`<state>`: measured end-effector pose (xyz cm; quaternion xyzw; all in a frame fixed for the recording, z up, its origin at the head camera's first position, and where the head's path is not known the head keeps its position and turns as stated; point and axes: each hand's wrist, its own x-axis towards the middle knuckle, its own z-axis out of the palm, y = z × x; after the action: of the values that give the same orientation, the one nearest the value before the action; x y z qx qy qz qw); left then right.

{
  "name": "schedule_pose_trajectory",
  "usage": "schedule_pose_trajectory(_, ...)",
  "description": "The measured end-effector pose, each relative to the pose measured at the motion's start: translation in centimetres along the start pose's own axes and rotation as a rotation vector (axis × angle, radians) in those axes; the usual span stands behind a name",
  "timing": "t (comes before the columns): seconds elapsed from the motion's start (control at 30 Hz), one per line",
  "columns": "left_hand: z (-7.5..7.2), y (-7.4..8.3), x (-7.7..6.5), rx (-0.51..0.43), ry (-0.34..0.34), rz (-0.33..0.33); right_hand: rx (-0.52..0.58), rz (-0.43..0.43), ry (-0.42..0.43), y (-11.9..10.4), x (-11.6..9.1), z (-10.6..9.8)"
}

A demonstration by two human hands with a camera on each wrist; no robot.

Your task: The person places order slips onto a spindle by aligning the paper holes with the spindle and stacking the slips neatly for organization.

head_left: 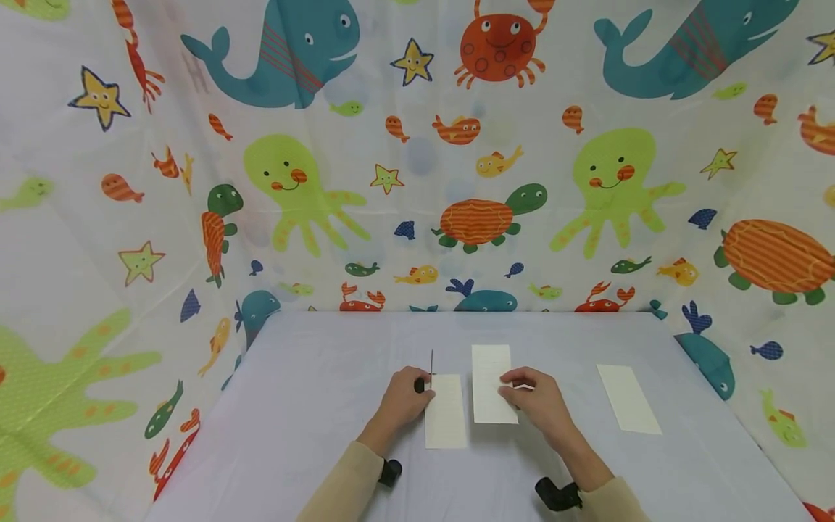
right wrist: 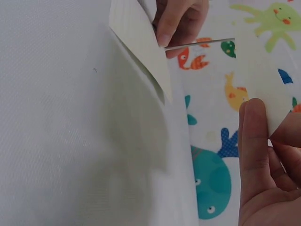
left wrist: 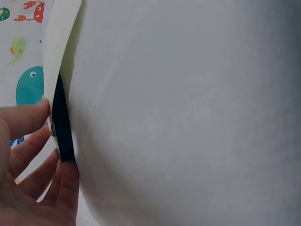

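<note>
My left hand (head_left: 401,400) pinches a cream rectangular paper (head_left: 446,417) by its upper left edge. The same fingers hold a slim tool with a dark handle (left wrist: 63,125), and its thin metal blade (head_left: 431,361) points away from me past the top of the paper. Most of the handle is hidden by the fingers and paper. To the right, my right hand (head_left: 538,404) pinches a second cream paper (head_left: 491,384) at its right edge, thumb on one side and fingers on the other. This paper is lifted, facing me, just apart from the first.
A third cream paper (head_left: 629,399) lies slanted on the white-covered table (head_left: 313,406) at the right. Behind and at both sides hangs a curtain (head_left: 417,203) printed with sea animals. Black wrist cameras (head_left: 557,494) sit by both sleeves.
</note>
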<state>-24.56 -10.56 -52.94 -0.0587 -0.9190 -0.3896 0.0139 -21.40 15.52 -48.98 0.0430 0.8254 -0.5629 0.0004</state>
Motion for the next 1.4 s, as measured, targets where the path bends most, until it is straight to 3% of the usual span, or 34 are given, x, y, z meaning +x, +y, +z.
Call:
schedule_pose_trajectory(0.47, 0.3, -0.5, 0.0, 0.008, -0.003, 0.013, 0.072, -0.059, -0.024, -1.7, 0.1, 1.3)
schedule_pose_trajectory(0.87, -0.4, -0.4, -0.3, -0.009, 0.001, 0.012, 0.128, -0.080, -0.027, -2.9, 0.5, 2.2)
schedule_pose_trajectory(1.17, -1.3, 0.6, -0.3, -0.082, 0.097, -0.003, 0.185, -0.124, -0.033, -3.4, 0.6, 3.1)
schedule_pose_trajectory(1.4, -2.6, 1.8, 0.0, -0.149, 0.188, 0.082, 0.189, -0.132, -0.037, -3.7, 0.7, 3.9)
